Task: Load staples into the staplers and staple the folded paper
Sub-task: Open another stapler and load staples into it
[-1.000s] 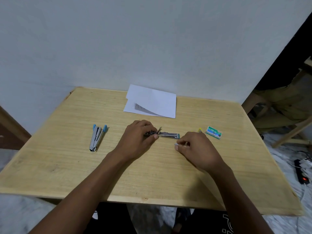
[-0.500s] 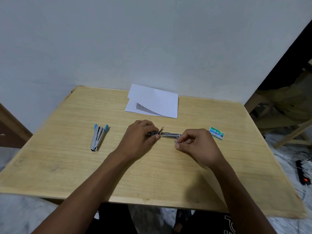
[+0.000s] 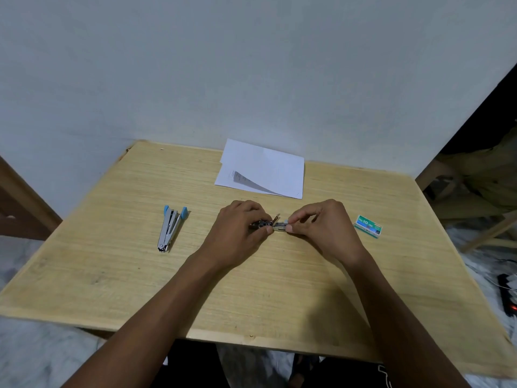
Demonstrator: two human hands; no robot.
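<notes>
A pale wooden table stood against a plain grey wall. At its left lay a blue-tipped stapler, well apart from the hands. At the middle the left hand gripped an opened stapler, fingers curled round it, and the right hand pinched its other end. Folded paper lay behind, a green staple box to the right, and a power strip on the floor.
</notes>
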